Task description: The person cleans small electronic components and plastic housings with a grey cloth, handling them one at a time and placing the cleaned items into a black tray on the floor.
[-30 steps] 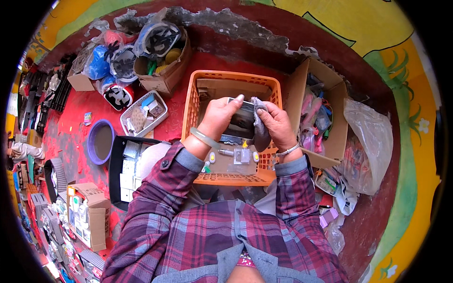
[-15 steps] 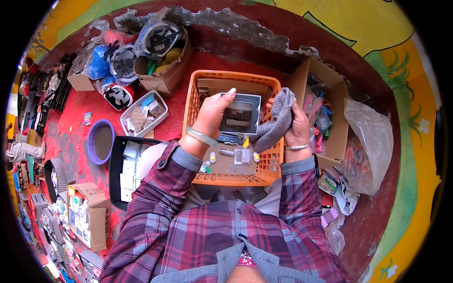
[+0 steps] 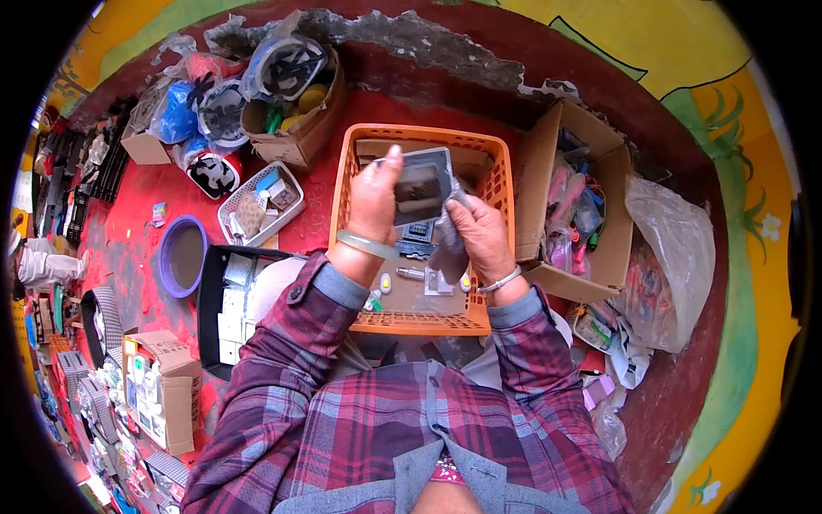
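Observation:
Over the orange plastic basket [image 3: 419,324], my left hand [image 3: 373,194] grips a grey rectangular box-like case [image 3: 421,190] by its left side, thumb on top. What the case is exactly I cannot make out; it is smeared by motion. My right hand [image 3: 485,238] is closed on a grey cloth [image 3: 449,248], which presses against the case's right edge and hangs down. In the basket below lie a clear plastic piece [image 3: 439,283], a dark blue-grey part [image 3: 417,240] and small white pieces with yellow centres [image 3: 385,283].
A cardboard box of colourful goods [image 3: 591,214] stands right of the basket, a clear plastic bag [image 3: 676,248] beyond it. To the left are a white basket [image 3: 261,206], a purple basin [image 3: 182,257], a black bin [image 3: 224,313] and a carton of helmets [image 3: 300,141].
My right hand has moved left and brought the cloth against the case. The case has tilted and shifted slightly left in my left hand.

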